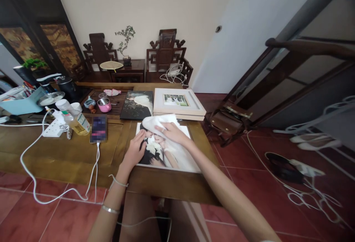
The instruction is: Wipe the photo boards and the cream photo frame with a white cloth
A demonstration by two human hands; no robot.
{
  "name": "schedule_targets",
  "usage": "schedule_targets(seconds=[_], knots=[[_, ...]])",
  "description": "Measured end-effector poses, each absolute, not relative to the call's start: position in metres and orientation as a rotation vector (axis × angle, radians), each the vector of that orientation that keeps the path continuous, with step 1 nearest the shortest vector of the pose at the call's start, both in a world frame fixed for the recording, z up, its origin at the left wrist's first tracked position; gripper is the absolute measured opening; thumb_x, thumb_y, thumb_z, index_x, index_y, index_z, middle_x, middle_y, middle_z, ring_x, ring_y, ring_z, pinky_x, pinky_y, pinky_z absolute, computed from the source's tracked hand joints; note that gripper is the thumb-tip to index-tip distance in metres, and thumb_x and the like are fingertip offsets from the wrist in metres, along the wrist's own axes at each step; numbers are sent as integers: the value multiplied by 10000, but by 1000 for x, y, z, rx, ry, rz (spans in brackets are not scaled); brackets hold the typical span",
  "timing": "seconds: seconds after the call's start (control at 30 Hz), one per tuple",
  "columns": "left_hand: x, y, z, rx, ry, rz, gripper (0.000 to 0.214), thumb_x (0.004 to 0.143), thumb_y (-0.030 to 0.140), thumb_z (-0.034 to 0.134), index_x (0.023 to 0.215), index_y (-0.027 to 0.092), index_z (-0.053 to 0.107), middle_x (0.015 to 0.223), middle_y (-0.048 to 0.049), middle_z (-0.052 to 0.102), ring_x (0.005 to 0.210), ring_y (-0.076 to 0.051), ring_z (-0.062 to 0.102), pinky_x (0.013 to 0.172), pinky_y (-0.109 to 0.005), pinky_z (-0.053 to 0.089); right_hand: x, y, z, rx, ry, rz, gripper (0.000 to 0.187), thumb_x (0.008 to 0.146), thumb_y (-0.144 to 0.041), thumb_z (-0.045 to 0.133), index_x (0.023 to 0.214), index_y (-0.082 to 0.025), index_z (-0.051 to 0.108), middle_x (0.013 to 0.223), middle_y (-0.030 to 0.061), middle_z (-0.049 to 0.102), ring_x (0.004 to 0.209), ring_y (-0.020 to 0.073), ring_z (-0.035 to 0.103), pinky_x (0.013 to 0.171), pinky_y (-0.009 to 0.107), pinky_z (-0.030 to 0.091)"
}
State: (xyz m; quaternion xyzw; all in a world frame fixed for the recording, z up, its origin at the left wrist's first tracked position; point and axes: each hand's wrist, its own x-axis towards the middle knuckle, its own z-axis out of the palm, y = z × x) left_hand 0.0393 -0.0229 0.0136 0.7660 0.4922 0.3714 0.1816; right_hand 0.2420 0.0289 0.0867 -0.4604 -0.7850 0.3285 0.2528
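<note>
A large photo print (177, 159) of a couple lies flat near the front edge of a wooden table (69, 157). My left hand (135, 149) rests flat on the print's left edge, fingers stretched out. My right hand (170, 131) presses a white cloth (158, 121) onto the upper part of the print, fingers spread over the cloth. Behind the print lie a dark photo print (137, 105) and a white framed picture (179, 103).
A phone (98, 128) on a white cable, a power strip (54, 128), a bottle (76, 120), cups and a pink pot (104, 105) stand at the left. Carved chairs (166, 53) line the back wall. A brown bag (227, 120), shoes and cables lie on the red tile floor, right.
</note>
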Motion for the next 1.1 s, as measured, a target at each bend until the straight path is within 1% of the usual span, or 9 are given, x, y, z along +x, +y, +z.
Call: schedule_targets(seconds=[0.07, 0.23, 0.37, 0.53, 0.67, 0.77, 0.87, 0.97, 1.1], knots=[[39, -23, 13, 2163, 1391, 1041, 438, 903, 198, 416, 1335, 155, 476, 1417, -129, 457, 1346, -223, 386, 1130, -446, 314, 271, 31, 81, -1324, -2133, 759, 420, 919, -498, 401, 951, -175, 667, 1073, 90, 687, 1008, 283, 604, 917, 408, 435], [39, -22, 12, 2152, 1394, 1080, 426, 904, 204, 422, 1323, 175, 490, 1408, -115, 473, 1341, -214, 395, 1130, -439, 316, 328, 20, 65, -1514, -2117, 580, 400, 934, -432, 357, 999, -180, 661, 1071, 91, 693, 1053, 303, 592, 953, 436, 414], [38, -22, 14, 2145, 1405, 1067, 424, 903, 220, 429, 1319, 174, 498, 1404, -111, 479, 1339, -210, 398, 1134, -432, 310, 334, -28, 61, -1451, -2325, 412, 323, 910, -314, 377, 1021, -190, 654, 1156, 108, 651, 1166, 319, 536, 1039, 503, 338], [37, -22, 16, 2150, 1402, 1061, 422, 904, 226, 435, 1319, 182, 500, 1407, -102, 476, 1339, -206, 398, 1139, -437, 301, 318, -105, 79, -1204, -2570, 447, 234, 894, -266, 442, 880, -207, 668, 1353, 99, 525, 1327, 297, 371, 1104, 509, 274], [37, -23, 17, 2150, 1406, 1050, 417, 906, 234, 431, 1312, 174, 507, 1409, -105, 474, 1341, -206, 394, 1141, -431, 299, 316, -120, 82, -1164, -2625, 506, 246, 910, -316, 456, 852, -209, 669, 1394, 74, 488, 1333, 294, 363, 1102, 483, 294], [36, -22, 18, 2145, 1409, 1028, 414, 907, 239, 432, 1305, 162, 515, 1408, -111, 473, 1342, -204, 393, 1143, -424, 295, 321, -90, 71, -1276, -2572, 488, 306, 918, -366, 436, 968, -189, 680, 1358, 117, 520, 1327, 321, 365, 1043, 469, 368], [35, -22, 19, 2136, 1409, 1014, 406, 903, 240, 439, 1297, 185, 526, 1407, -92, 477, 1339, -202, 397, 1142, -432, 297, 323, -39, 63, -1378, -2482, 466, 384, 920, -423, 420, 1094, -173, 654, 1305, 143, 562, 1331, 332, 355, 1007, 466, 391], [33, -21, 20, 2123, 1397, 1017, 400, 898, 241, 446, 1285, 201, 540, 1401, -80, 486, 1333, -198, 406, 1139, -433, 304, 318, 8, 66, -1357, -2424, 477, 387, 935, -439, 386, 1037, -187, 662, 1181, 102, 648, 1262, 311, 454, 1015, 448, 377], [33, -21, 20, 2115, 1383, 1041, 404, 895, 238, 446, 1285, 197, 540, 1399, -81, 487, 1334, -195, 405, 1137, -436, 309, 310, 29, 73, -1332, -2378, 467, 363, 946, -406, 362, 899, -204, 660, 850, 48, 708, 1095, 292, 588, 1036, 458, 346]])
